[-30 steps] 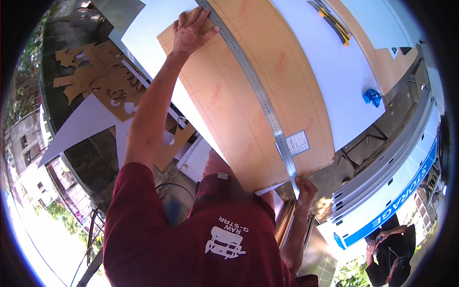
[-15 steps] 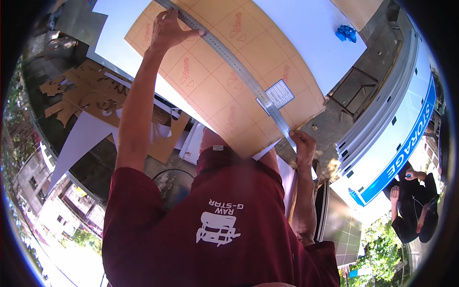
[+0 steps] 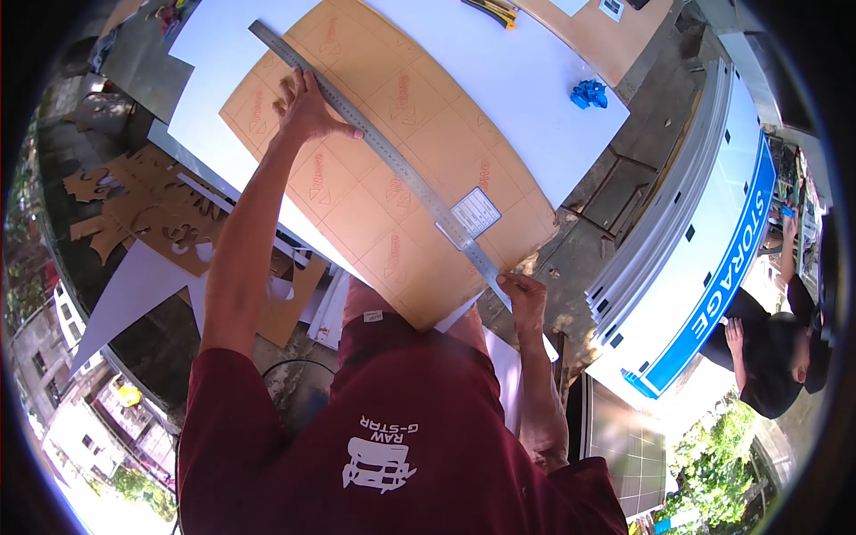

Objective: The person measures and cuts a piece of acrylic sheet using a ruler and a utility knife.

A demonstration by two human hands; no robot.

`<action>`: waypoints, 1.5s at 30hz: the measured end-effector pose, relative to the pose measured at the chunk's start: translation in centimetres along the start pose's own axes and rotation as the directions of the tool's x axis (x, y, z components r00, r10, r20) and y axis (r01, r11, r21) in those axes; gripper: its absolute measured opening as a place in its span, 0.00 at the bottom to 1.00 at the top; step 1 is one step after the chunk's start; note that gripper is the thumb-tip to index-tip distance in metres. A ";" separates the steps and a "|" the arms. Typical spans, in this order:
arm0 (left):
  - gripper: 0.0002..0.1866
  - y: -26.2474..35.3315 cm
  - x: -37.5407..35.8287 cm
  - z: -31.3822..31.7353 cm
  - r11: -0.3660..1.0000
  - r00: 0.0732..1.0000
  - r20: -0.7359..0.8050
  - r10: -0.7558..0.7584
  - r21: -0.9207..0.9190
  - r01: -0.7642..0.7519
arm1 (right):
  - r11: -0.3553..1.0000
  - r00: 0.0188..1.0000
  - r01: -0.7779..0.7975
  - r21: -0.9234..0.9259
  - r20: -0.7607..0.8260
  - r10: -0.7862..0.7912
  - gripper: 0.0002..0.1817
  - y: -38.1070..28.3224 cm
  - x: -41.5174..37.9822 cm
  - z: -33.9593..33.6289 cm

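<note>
A long steel ruler (image 3: 392, 159) lies slantwise across a brown, paper-faced sheet (image 3: 357, 214) printed with red lettering and grid lines. My left hand (image 3: 308, 114) rests over the upper part of the ruler, fingers and thumb spread apart. At the ruler's lower end, beyond the sheet's edge, my right hand (image 3: 526, 299) pinches it between thumb and fingers. A white printed label (image 3: 475, 214) is on the sheet beside the ruler, near my right hand.
Under the brown sheet is a larger white sheet (image 3: 535, 134), bearing a crumpled blue thing (image 3: 588, 94) and a yellow-and-black cutter (image 3: 493, 12). Cut-out brown scraps (image 3: 152, 209) lie left. A STORAGE sign (image 3: 713, 294) stands right, with another person (image 3: 776, 357) beyond.
The view has shifted, bringing the ruler's far end and the cutter into sight. My hands keep about the same places on the ruler. The other person has an arm stretched out.
</note>
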State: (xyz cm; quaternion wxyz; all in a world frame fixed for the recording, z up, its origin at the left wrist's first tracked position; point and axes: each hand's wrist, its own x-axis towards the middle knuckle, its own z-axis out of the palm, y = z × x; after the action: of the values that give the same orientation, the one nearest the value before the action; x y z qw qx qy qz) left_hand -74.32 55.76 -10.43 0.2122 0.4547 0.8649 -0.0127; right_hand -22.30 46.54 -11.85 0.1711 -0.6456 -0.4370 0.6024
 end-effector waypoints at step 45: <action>0.90 2.8 -2.0 -2.3 0.991 0.986 0.145 -0.081 -0.090 0.095 | -0.104 0.553 0.394 -0.913 0.326 -0.767 0.24 -33.8 34.2 15.4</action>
State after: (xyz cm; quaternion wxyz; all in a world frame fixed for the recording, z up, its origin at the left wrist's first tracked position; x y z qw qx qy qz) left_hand -71.94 56.32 -7.14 0.2940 0.4031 0.8666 -0.0124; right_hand -52.42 87.06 -11.39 0.0649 -0.4211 -0.9036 -0.0452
